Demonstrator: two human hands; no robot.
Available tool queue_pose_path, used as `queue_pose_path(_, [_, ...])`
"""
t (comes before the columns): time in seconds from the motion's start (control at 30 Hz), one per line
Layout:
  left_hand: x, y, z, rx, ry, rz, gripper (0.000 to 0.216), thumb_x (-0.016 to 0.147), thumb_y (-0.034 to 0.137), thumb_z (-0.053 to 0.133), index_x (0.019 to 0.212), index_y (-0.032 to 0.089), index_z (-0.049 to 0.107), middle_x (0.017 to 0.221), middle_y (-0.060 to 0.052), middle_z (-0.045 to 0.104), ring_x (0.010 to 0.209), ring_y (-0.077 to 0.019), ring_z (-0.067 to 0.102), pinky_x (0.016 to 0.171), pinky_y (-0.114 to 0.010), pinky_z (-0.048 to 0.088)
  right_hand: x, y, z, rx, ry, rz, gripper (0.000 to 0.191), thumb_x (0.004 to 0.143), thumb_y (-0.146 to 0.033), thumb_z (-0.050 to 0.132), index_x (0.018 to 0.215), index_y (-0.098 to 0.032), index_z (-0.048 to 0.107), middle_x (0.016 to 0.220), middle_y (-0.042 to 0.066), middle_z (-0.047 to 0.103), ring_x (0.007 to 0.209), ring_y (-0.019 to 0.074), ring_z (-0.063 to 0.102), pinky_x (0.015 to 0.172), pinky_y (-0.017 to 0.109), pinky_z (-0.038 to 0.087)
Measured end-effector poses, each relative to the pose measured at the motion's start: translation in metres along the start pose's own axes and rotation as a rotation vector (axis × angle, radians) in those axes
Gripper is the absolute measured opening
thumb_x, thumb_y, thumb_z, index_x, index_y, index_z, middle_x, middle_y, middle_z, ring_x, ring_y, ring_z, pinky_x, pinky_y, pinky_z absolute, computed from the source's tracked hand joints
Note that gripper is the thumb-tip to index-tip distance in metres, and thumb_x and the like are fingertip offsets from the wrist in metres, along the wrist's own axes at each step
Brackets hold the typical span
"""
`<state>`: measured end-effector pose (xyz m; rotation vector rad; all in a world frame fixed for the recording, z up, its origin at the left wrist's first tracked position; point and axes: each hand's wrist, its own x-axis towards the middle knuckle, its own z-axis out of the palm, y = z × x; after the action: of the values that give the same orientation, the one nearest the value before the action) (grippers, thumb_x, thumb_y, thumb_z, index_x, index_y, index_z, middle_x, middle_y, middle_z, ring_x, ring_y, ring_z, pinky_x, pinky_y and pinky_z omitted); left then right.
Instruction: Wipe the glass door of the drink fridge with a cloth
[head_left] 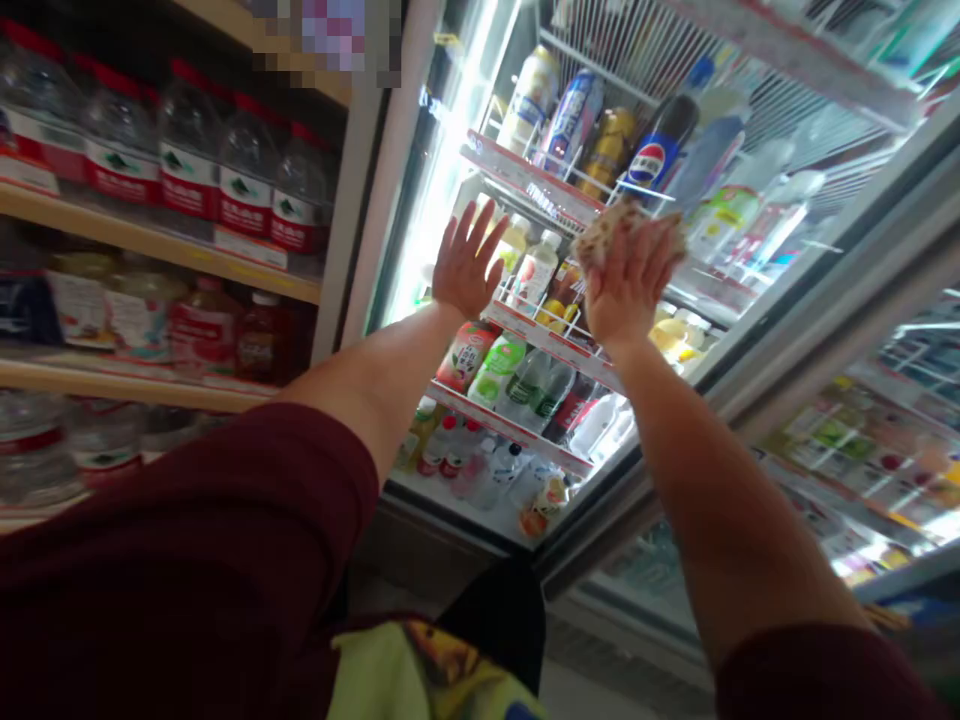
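While the left hand (466, 268) spreads open, the right hand (624, 290) lies flat, fingers extended, over a mottled cloth (616, 217), which looks light and soft, probably best held beneath the whole palm.

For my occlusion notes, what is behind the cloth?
Around the cloth, drinks shelves show, with a Pepsi bottle above; what the cloth and right hand cover can't be seen.

Mottled tan cloth (619, 215) under fingers (636, 262)
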<state>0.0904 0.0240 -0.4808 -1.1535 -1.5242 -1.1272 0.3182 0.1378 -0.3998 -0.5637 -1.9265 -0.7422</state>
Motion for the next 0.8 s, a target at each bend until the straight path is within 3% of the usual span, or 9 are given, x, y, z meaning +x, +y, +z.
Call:
queue_pose_path(0.07, [0.0, -0.001, 0.0, -0.008, 0.006, 0.003, 0.065, 0.107, 0.041, 0.033, 0.17, 0.024, 0.035, 0.179, -0.004, 0.024, 0.169, -0.0221, 0.006, 0.139, -0.051, 0.006, -0.034, -0.029, 0.012, 0.022, -0.048, -0.13, 0.065, 0.107, -0.043, 0.038, 0.167, -0.016, 0.04, 0.176, 0.018, 0.03, 0.167, 0.0409, 0.014, 0.131, 0.072, 0.018])
queue_pose_path(0.17, [0.0, -0.001, 0.0, 0.005, -0.004, 0.003, 0.066, 0.106, 0.04, 0.035, 0.169, 0.021, 0.037, 0.179, -0.006, 0.024, 0.169, -0.0236, 0.006, 0.139, -0.054, 0.008, -0.064, -0.048, 0.024, 0.046, -0.13, -0.297, 0.059, 0.109, -0.043, 0.038, 0.164, -0.022, 0.047, 0.175, 0.012, 0.035, 0.165, 0.0402, 0.023, 0.131, 0.068, 0.025])
queue_pose_path(0.23, [0.0, -0.001, 0.0, 0.021, -0.012, 0.001, 0.066, 0.105, 0.039, 0.035, 0.169, 0.02, 0.037, 0.179, -0.007, 0.023, 0.169, -0.0237, 0.006, 0.139, -0.052, 0.008, -0.062, -0.046, 0.024, 0.053, -0.167, -0.391, 0.058, 0.109, -0.044, 0.039, 0.164, -0.025, 0.048, 0.175, 0.009, 0.035, 0.164, 0.0385, 0.025, 0.132, 0.066, 0.026])
queue_pose_path(0.33, [0.0, 0.0, -0.001, 0.03, -0.013, -0.001, 0.067, 0.105, 0.038, 0.035, 0.169, 0.019, 0.037, 0.179, -0.007, 0.023, 0.169, -0.0233, 0.006, 0.139, -0.051, 0.007, -0.034, -0.033, 0.014, 0.065, -0.189, -0.496, 0.059, 0.11, -0.045, 0.039, 0.165, -0.027, 0.044, 0.176, 0.006, 0.034, 0.166, 0.0338, 0.023, 0.134, 0.064, 0.023])
queue_pose_path(0.4, [0.0, 0.0, -0.001, 0.04, -0.017, -0.006, 0.066, 0.105, 0.037, 0.034, 0.169, 0.02, 0.037, 0.179, -0.006, 0.023, 0.169, -0.0224, 0.004, 0.14, -0.05, 0.006, -0.006, -0.022, 0.001, 0.064, -0.171, -0.449, 0.06, 0.11, -0.043, 0.038, 0.167, -0.025, 0.04, 0.177, 0.007, 0.032, 0.166, 0.0324, 0.02, 0.134, 0.065, 0.019])
queue_pose_path(0.6, [-0.001, -0.001, 0.0, 0.024, -0.014, -0.006, 0.065, 0.107, 0.043, 0.033, 0.17, 0.027, 0.033, 0.18, 0.0, 0.022, 0.169, -0.0185, 0.003, 0.14, -0.049, 0.007, 0.068, -0.003, -0.043, 0.027, -0.063, -0.018, 0.067, 0.112, -0.039, 0.031, 0.172, -0.013, 0.021, 0.18, 0.016, 0.015, 0.168, 0.0345, 0.008, 0.131, 0.069, 0.009])
queue_pose_path(0.73, [-0.001, -0.004, 0.004, 0.011, -0.027, -0.014, 0.066, 0.11, 0.051, 0.024, 0.172, 0.028, 0.029, 0.181, 0.007, 0.014, 0.169, -0.0173, -0.003, 0.141, -0.045, 0.0, 0.082, -0.03, -0.05, -0.028, -0.085, 0.21, 0.072, 0.114, -0.043, 0.034, 0.172, -0.008, 0.013, 0.18, 0.021, 0.009, 0.167, 0.0385, 0.008, 0.131, 0.065, 0.007])
queue_pose_path(0.8, [0.0, -0.007, 0.009, 0.013, -0.031, -0.023, 0.071, 0.11, 0.06, 0.015, 0.172, 0.028, 0.027, 0.181, 0.012, 0.009, 0.169, -0.0175, -0.007, 0.141, -0.042, -0.006, 0.072, -0.053, -0.04, -0.022, -0.1, 0.112, 0.072, 0.114, -0.044, 0.036, 0.173, -0.009, 0.016, 0.179, 0.021, 0.013, 0.166, 0.0428, 0.008, 0.132, 0.064, 0.007])
